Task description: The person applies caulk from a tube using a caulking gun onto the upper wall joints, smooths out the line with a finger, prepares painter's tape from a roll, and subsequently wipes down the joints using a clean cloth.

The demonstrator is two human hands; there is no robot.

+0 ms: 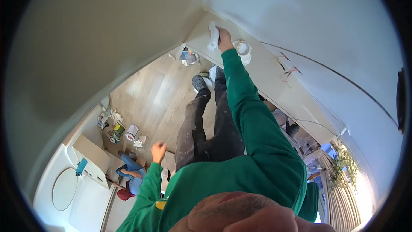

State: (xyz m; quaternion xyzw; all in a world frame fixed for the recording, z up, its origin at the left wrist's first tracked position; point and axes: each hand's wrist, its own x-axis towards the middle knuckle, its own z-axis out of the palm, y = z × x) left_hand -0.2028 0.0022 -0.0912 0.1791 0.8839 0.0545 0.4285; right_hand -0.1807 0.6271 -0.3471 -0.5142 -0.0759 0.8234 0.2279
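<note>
My right hand [224, 39] is stretched far out towards the corner, closed around a long white bundle [213, 36] that looks like cloth or a wrapped roller. It is over the pale top of a tall unit [274, 66]. Close beside my right wrist, a round white tub [242, 48] sits on that surface with crumpled white wrapping around it. My left hand [159, 151] hangs low at my side with the fingers curled in, and nothing shows in it.
My feet, in grey clogs [198, 83], are on a raised white support. Loose wires [292, 70] stick out by the right wall. Paint cans [132, 132] and rags stand on the wooden floor [150, 86]. A person in a red cap [124, 194] is low at left, near a round mirror [65, 189].
</note>
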